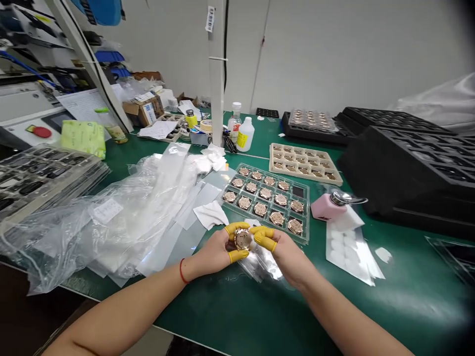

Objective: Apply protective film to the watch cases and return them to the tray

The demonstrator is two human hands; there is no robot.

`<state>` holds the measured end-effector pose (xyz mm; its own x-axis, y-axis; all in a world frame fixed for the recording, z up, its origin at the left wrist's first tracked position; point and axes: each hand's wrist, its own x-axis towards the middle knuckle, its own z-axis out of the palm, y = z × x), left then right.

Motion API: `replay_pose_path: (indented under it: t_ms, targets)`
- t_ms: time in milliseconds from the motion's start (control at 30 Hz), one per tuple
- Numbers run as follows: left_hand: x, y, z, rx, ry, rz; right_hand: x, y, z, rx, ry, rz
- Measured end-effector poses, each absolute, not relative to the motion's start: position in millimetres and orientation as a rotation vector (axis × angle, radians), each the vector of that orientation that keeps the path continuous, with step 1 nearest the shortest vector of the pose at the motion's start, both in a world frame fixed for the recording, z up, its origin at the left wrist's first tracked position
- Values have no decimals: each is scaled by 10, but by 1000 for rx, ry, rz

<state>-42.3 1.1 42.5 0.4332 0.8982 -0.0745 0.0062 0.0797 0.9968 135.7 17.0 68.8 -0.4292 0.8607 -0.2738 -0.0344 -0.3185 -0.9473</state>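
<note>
My left hand (218, 249), with yellow finger cots on its fingertips, grips a round rose-gold watch case (243, 239) by its edges, its face toward me. My right hand (280, 247), also in yellow finger cots, is closed in a pinch at the case's right edge. Something small and whitish shows by those fingertips, too blurred to name. Just beyond both hands lies a clear plastic tray (306, 217) holding several similar rose-gold watch cases. One compartment at its far right corner has no case. Crumpled clear plastic bags (261, 262) lie beneath my hands.
Plastic sheeting (148, 193) and a white wipe (211, 214) lie left. A pink pump bottle (326, 206) and a sheet of round white stickers (343, 249) are right. Behind stand a beige tray (272, 165) and white bottle (245, 136); black foam trays (393, 183) stack far right.
</note>
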Motion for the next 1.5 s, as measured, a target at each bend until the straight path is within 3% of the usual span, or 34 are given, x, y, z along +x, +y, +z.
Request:
replay_pose_path:
  t_ms: [867, 967, 1167, 1300, 1500]
  targets:
    - [-381, -19, 478, 1384, 916, 763, 1301, 146, 624, -1250, -1429, 1676]
    - [-380, -11, 434, 1316, 908, 762, 1365, 145, 634, -1324, -1640, 1418]
    - [-332, 32, 256, 1113, 830, 770, 1812, 140, 448, -1817, -2244, 309]
    - [-251, 46, 150, 1115, 807, 700, 2018, 91, 216, -2100, -2275, 266]
    - [-203, 25, 131, 1096, 813, 687, 2054, 153, 124, -1874, -2274, 259]
